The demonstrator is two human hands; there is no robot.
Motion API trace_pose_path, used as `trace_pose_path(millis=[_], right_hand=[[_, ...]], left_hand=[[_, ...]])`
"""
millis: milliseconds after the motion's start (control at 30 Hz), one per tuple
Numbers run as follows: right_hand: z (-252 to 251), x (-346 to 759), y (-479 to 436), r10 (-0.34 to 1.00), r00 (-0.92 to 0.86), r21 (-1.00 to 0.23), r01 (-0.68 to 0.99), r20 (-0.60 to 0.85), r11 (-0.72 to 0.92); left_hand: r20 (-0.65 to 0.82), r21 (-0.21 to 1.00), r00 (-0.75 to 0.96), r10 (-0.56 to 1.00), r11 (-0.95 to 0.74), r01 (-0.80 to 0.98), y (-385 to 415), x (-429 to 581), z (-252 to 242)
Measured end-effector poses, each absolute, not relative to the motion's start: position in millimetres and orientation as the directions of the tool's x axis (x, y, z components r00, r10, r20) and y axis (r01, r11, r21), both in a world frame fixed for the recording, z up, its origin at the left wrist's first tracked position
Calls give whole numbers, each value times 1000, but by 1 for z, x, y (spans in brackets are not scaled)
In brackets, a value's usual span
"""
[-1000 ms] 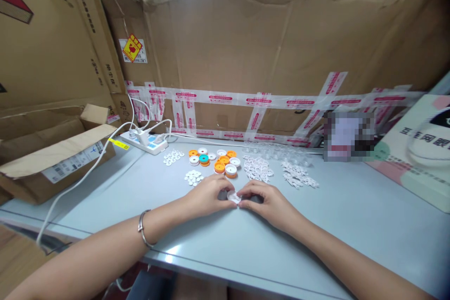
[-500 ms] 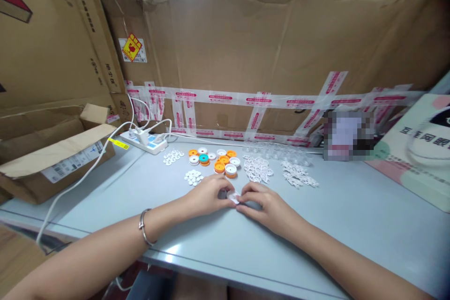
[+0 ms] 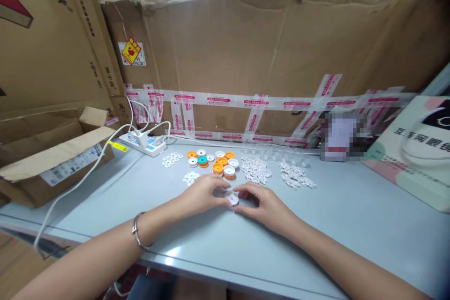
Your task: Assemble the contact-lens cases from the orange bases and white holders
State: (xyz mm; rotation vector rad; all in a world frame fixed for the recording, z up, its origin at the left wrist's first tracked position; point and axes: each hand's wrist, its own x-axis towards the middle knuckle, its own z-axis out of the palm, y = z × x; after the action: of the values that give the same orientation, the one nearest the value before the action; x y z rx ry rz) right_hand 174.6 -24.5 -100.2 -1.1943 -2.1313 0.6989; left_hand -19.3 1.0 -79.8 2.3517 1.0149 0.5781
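Two hands point(image 3: 199, 193) point(image 3: 269, 204) curve round a white disc point(image 3: 232, 198), right fingers point(image 3: 246, 187) parted (left grip unclear).

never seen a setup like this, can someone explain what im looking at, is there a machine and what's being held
There is no machine here: the work is done by a person's bare left hand and right hand. The view comes from a camera worn on the head, looking forward and down.

Between the two hands is a small white round part, with fingers and thumbs about it; how firmly each hand holds it is hard to tell.

Beyond them on the grey table are orange, white and teal round pieces, small white discs, white flat pieces and clear pieces. Toward the left are a white power strip and an open cardboard box.
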Motion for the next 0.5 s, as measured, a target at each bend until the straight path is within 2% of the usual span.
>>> trace_pose_path(millis=[100, 200, 400, 500], right_hand=[[-100, 173, -25, 890, -394, -677, 593, 230, 437], [-101, 171, -24, 898, -384, -680, 602, 214, 419], [-101, 170, -23, 907, -373, -716, 578, 196, 392], [-99, 171, -23, 909, -361, -746, 542, 211, 388]], left_hand=[[256, 629, 526, 811, -553, 547, 9, -24, -73], [284, 597, 428, 858, -508, 621, 21, -25, -69], [264, 452, 425, 866, -501, 738, 41, -16, -77], [253, 443, 422, 871, -492, 750, 48, -14, -82]])
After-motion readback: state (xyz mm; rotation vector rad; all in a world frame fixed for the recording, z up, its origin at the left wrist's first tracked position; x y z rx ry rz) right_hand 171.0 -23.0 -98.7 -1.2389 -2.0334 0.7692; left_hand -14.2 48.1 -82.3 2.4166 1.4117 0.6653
